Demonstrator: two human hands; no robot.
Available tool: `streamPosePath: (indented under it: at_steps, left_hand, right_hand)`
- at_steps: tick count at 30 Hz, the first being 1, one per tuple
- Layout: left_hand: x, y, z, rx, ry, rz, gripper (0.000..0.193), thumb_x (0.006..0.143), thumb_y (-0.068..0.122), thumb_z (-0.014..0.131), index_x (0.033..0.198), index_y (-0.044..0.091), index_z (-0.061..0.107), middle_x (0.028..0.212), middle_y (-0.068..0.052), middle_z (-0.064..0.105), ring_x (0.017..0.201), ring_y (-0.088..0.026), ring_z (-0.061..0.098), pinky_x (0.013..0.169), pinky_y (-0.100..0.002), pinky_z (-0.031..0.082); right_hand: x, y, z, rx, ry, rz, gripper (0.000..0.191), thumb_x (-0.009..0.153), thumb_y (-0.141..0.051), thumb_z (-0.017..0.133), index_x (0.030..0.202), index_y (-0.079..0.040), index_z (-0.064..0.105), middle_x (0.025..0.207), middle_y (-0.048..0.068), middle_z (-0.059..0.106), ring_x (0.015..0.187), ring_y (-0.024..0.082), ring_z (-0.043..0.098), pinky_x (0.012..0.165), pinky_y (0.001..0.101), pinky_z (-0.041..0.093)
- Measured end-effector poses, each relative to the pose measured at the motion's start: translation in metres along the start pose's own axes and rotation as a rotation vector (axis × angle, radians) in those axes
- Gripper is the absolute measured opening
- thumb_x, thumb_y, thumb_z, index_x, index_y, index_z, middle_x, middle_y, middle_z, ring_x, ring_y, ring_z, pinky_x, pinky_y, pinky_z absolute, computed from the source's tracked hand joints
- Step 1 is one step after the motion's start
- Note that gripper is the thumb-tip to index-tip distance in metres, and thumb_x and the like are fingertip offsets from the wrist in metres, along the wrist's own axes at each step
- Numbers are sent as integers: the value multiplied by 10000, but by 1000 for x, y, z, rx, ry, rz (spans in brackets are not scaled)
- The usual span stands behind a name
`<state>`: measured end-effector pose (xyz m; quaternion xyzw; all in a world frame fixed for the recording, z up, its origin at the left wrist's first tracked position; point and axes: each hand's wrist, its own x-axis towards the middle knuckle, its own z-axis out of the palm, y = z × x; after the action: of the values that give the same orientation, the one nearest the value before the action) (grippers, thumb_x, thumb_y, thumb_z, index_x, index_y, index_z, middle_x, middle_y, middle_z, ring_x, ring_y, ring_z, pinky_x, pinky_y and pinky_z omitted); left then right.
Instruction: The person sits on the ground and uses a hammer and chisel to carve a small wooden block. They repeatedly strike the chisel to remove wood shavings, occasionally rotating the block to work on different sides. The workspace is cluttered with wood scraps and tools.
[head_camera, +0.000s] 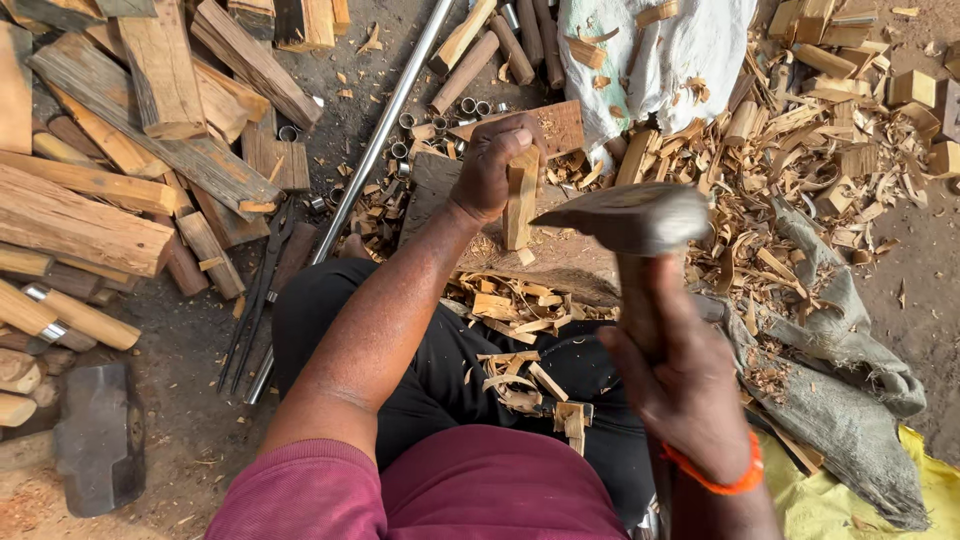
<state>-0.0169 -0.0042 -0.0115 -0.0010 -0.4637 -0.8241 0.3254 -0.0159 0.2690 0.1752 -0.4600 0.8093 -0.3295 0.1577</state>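
My left hand (492, 165) grips a short pale wooden piece (520, 205), holding it upright on a wooden chopping block (560, 255). My right hand (680, 375), with an orange band at the wrist, is closed around the handle of an adze-like chopping tool; its broad metal blade (625, 215) is raised and blurred just right of the wooden piece. Wood shavings (515, 300) lie on the block's edge and on my lap.
Split wood billets (90, 220) are piled at the left. A long metal pipe (375, 150) runs diagonally, with black tongs (262, 290) beside it. A dark hammer head (100, 435) lies lower left. A white sack (660, 55), grey sacking (840, 350) and heaps of chips lie right.
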Motion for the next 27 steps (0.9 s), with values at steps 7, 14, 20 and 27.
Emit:
streamPosePath:
  at_steps: [7,14,20,27]
  left_hand:
    - [0,21,-3,31,153,-316,481,948,532,513,924,76,666,830,-87,675,719,-172,675,612,-339,604]
    - [-5,32,5,-143,36,-313,501,992,555,512,940,74,639,827,-67,622,709,-161,632,617,-353,601]
    - [-7,24,5,3,-64,-210,351,976,396,523,912,72,641,803,-63,619,709,-148,629,641,-348,601]
    - [-7,12,8,-92,-107,-236,257,960,309,573,923,59,623,840,-56,614,743,-151,628,661,-357,594]
  right_hand:
    - [-1,52,51,77,-75,-46,914,850,37,744,1624,-96,277,1521,268,544,1350,353,584,1020,398,514]
    - [-13,62,47,114,-96,76,963,835,8,740,1634,-124,220,1565,218,503,1236,271,628,995,370,526]
    - [-3,57,45,105,-133,-35,956,838,92,730,1640,-98,245,1564,245,496,1391,335,549,1074,395,494]
    - [3,-27,-40,195,79,-147,954,872,75,737,1639,-171,224,1395,129,628,943,93,680,757,290,597]
